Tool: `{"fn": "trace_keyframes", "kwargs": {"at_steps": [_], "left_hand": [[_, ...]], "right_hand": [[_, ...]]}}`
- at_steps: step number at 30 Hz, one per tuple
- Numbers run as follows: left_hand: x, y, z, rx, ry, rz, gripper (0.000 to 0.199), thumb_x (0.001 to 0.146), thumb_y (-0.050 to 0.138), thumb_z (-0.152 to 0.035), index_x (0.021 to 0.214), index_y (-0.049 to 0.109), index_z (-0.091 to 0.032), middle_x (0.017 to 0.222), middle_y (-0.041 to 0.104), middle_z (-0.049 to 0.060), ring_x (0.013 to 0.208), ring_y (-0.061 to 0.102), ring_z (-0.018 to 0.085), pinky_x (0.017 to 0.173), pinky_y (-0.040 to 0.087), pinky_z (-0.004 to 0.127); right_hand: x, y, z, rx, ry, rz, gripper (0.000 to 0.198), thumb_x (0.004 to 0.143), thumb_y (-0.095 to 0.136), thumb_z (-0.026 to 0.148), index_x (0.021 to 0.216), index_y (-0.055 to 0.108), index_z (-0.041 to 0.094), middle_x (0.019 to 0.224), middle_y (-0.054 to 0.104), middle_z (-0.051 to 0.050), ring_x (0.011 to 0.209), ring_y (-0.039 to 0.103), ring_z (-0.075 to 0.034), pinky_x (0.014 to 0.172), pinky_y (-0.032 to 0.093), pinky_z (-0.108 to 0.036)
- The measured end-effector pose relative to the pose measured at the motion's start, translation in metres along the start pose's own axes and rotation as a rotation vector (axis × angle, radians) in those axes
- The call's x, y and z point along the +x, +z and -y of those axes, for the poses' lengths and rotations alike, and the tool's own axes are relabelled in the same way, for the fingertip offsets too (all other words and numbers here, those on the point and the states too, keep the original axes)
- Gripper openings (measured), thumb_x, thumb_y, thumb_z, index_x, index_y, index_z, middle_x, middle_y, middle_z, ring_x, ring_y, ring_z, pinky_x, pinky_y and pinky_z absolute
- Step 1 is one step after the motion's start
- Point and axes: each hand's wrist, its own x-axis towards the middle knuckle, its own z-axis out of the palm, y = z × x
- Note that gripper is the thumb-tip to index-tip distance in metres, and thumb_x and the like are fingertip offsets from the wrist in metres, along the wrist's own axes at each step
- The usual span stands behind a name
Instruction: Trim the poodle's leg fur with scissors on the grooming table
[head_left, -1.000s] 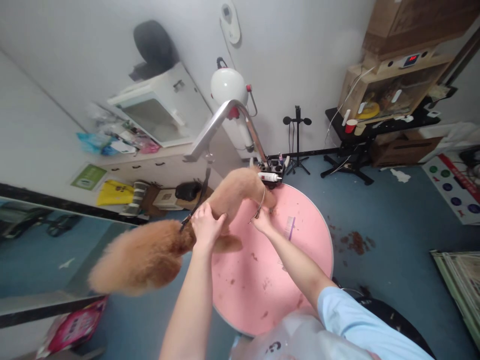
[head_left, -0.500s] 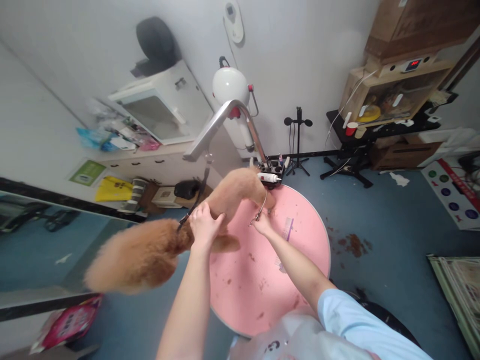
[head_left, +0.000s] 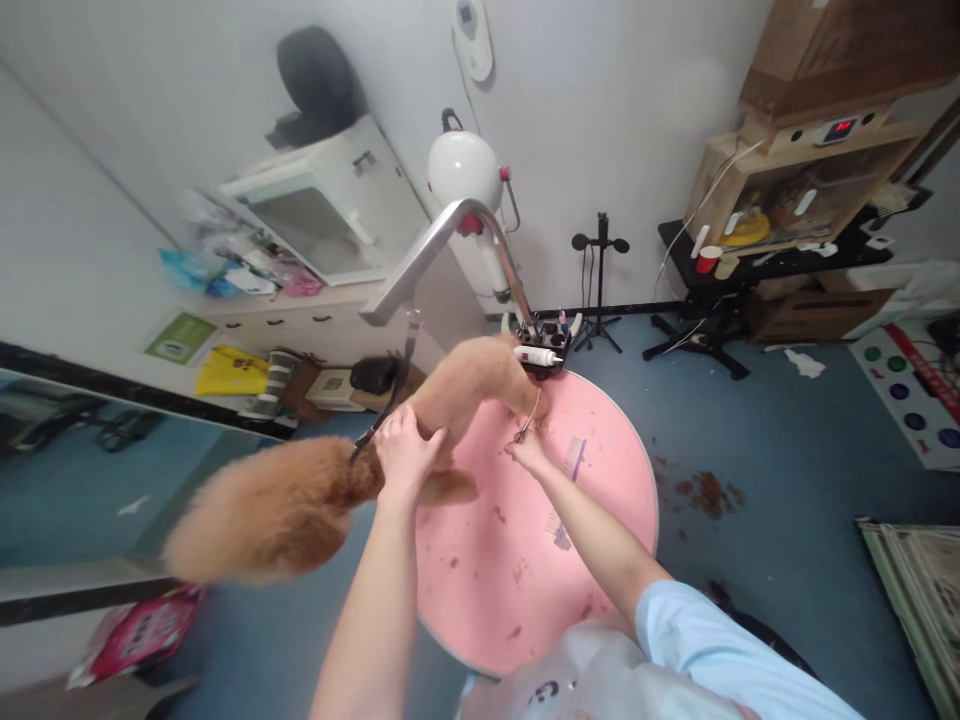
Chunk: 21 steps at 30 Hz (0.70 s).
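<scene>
A tan curly-coated dog (head_left: 469,378) stands on the round pink grooming table (head_left: 510,580), its fluffy head (head_left: 262,510) reaching past the table's left edge. My left hand (head_left: 405,447) is wrapped over the dog's back near the shoulders, thumb toward the right. In my right hand (head_left: 529,450) are curved scissors (head_left: 529,415), their blades beside the dog's hind leg. A purple-backed comb (head_left: 574,460) lies on the table, partly under my right forearm. Around the dog's neck runs a black strap (head_left: 397,390) hanging from the metal grooming arm (head_left: 420,265).
Tufts of cut hair dot the table and the blue floor (head_left: 709,495). Behind the dog stands a tool holder (head_left: 551,335) with a white clipper (head_left: 538,356). A white dryer (head_left: 465,170) hangs above. A black tripod stand (head_left: 600,280) is by the wall.
My right hand has shifted slightly with the scissors, whose blades now look closer together at the hind leg. My left hand keeps its place on the dog.
</scene>
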Motion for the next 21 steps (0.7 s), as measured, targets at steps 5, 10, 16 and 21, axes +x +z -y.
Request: {"fn": "trace_keyframes", "kwargs": {"at_steps": [5, 10, 16, 21], "left_hand": [[-0.001, 0.001, 0.002, -0.008, -0.005, -0.001, 0.072, 0.079, 0.070, -0.044, 0.139, 0.052, -0.008, 0.140, 0.051, 0.017, 0.135, 0.046, 0.030, 0.117, 0.035, 0.046], [-0.001, 0.002, 0.001, 0.006, -0.008, 0.011, 0.072, 0.080, 0.068, -0.044, 0.140, 0.051, -0.008, 0.142, 0.050, 0.016, 0.136, 0.045, 0.029, 0.117, 0.034, 0.045], [-0.001, 0.000, 0.001, 0.005, -0.031, 0.048, 0.073, 0.081, 0.067, -0.044, 0.142, 0.049, -0.008, 0.145, 0.048, 0.015, 0.137, 0.044, 0.029, 0.119, 0.032, 0.046], [-0.004, 0.004, 0.004, -0.071, -0.015, 0.030, 0.072, 0.079, 0.063, -0.045, 0.141, 0.051, -0.012, 0.146, 0.047, 0.015, 0.138, 0.042, 0.031, 0.119, 0.030, 0.049]], "right_hand": [[-0.003, -0.003, 0.004, 0.061, 0.063, 0.019, 0.027, 0.069, 0.068, 0.015, 0.089, 0.052, 0.021, 0.057, 0.051, 0.007, 0.050, 0.054, -0.013, 0.044, 0.042, -0.021], [-0.007, -0.007, 0.009, 0.099, 0.103, 0.013, 0.046, 0.065, 0.072, 0.010, 0.104, 0.051, 0.022, 0.059, 0.051, 0.009, 0.049, 0.056, -0.012, 0.045, 0.045, -0.021], [-0.016, -0.017, 0.017, 0.060, 0.077, 0.070, 0.030, 0.069, 0.068, 0.015, 0.093, 0.051, 0.022, 0.065, 0.057, 0.004, 0.059, 0.066, -0.017, 0.053, 0.052, -0.028], [-0.024, -0.022, 0.035, -0.090, -0.133, 0.080, 0.021, 0.069, 0.064, 0.022, 0.086, 0.052, 0.020, 0.069, 0.061, 0.001, 0.066, 0.064, -0.018, 0.059, 0.052, -0.028]]}}
